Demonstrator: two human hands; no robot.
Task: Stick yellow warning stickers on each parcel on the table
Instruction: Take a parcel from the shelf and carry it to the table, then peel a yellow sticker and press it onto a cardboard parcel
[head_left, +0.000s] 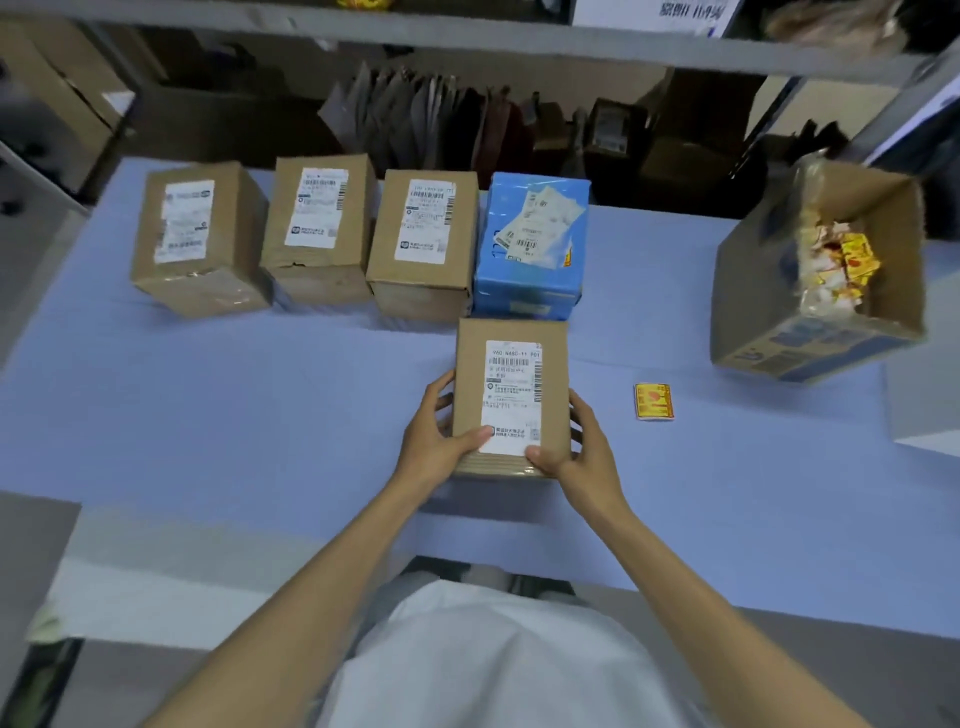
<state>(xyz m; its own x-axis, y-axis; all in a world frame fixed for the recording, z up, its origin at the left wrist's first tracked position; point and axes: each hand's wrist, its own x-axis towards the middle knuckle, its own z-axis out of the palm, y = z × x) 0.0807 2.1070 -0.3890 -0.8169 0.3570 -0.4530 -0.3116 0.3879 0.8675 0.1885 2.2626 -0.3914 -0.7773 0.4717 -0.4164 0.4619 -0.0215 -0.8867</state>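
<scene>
A brown cardboard parcel (511, 395) with a white shipping label lies in the middle of the blue table (208, 415). My left hand (441, 431) grips its left side, thumb on the label's lower corner. My right hand (576, 441) grips its right side, thumb on the front edge. A yellow warning sticker (653, 401) lies flat on the table to the right of the parcel. Behind stand three brown parcels (200, 236), (318, 228), (423, 241) and a blue parcel (532, 244) in a row.
An open cardboard box (810, 332) at the right holds a heap of yellow and red stickers (841, 260). A shelf with dark bags and boxes (467, 119) stands behind the table. A grey surface (924, 395) lies at the far right.
</scene>
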